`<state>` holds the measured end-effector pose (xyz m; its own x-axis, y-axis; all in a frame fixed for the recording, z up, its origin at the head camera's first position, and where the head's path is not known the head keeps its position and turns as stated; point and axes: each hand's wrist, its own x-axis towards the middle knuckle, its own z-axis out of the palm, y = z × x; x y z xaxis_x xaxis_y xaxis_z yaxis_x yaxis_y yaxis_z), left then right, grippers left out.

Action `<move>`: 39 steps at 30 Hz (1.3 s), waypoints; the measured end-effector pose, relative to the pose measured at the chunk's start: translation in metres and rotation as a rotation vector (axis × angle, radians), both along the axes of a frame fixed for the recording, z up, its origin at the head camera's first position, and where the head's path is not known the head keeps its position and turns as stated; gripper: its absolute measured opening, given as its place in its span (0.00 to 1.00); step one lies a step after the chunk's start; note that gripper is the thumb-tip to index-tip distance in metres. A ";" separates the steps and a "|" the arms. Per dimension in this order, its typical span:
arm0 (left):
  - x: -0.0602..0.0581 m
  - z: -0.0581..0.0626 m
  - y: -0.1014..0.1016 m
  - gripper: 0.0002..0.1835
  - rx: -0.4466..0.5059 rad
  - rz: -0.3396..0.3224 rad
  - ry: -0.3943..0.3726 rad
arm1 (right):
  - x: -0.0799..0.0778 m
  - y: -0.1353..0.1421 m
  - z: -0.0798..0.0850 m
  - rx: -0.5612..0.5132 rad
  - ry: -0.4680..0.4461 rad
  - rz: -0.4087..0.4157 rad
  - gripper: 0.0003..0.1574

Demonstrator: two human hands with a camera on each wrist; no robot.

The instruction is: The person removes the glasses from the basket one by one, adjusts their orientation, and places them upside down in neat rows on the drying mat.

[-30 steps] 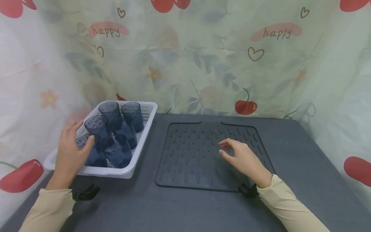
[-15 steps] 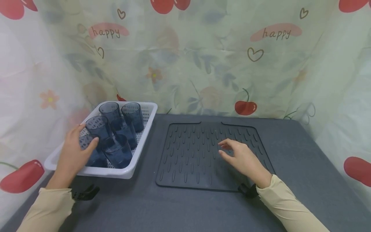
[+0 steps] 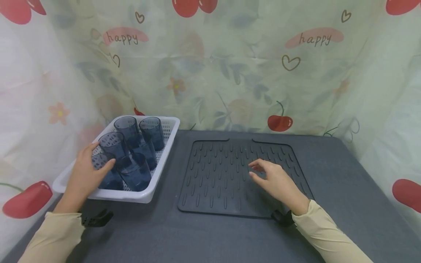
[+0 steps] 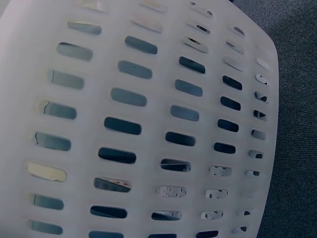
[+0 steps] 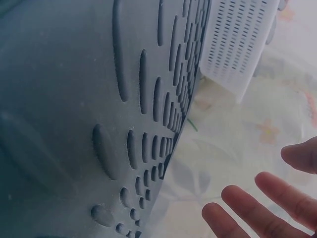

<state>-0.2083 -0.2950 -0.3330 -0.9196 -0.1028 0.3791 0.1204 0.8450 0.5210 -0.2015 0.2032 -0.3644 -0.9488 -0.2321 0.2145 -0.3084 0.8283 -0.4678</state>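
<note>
In the head view, a white plastic basket [image 3: 149,193] holds several blue tinted drinking glasses standing close together. My left hand [image 3: 86,171] hovers over the basket's near left corner, thumb and fingers spread apart about the rim of the nearest left glass [image 3: 112,181]. Whether the fingertips touch that glass is hard to tell. The left wrist view shows only the basket's slotted wall [image 4: 148,109]. Over a black ridged drying mat [image 3: 213,179] floats my right hand [image 3: 276,180], fingers loosely bent and holding nothing. Its fingertips [image 5: 237,196] also appear in the right wrist view.
A dark grey table [image 3: 197,237] carries the basket on the left and the mat in the middle right. A printed curtain [image 3: 210,80] with cherries and flowers encloses the back and sides.
My left hand has shifted slightly right, its thumb farther across the nearest left glass. The right hand has kept its place above the mat, and the glasses look unmoved.
</note>
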 end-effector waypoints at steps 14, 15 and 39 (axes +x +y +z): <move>-0.003 0.006 -0.001 0.46 -0.002 0.002 -0.147 | 0.000 0.002 0.001 0.009 0.008 -0.010 0.20; -0.003 0.006 -0.001 0.47 -0.002 0.001 -0.156 | 0.000 0.002 0.001 0.008 0.007 -0.009 0.20; -0.004 0.006 -0.009 0.48 -0.075 -0.018 -0.257 | 0.002 0.001 0.000 -0.001 0.004 -0.009 0.21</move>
<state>-0.2125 -0.3041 -0.3271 -0.9880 -0.0660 0.1393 0.0078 0.8812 0.4726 -0.1990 0.2046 -0.3644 -0.9499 -0.2232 0.2186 -0.3027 0.8308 -0.4670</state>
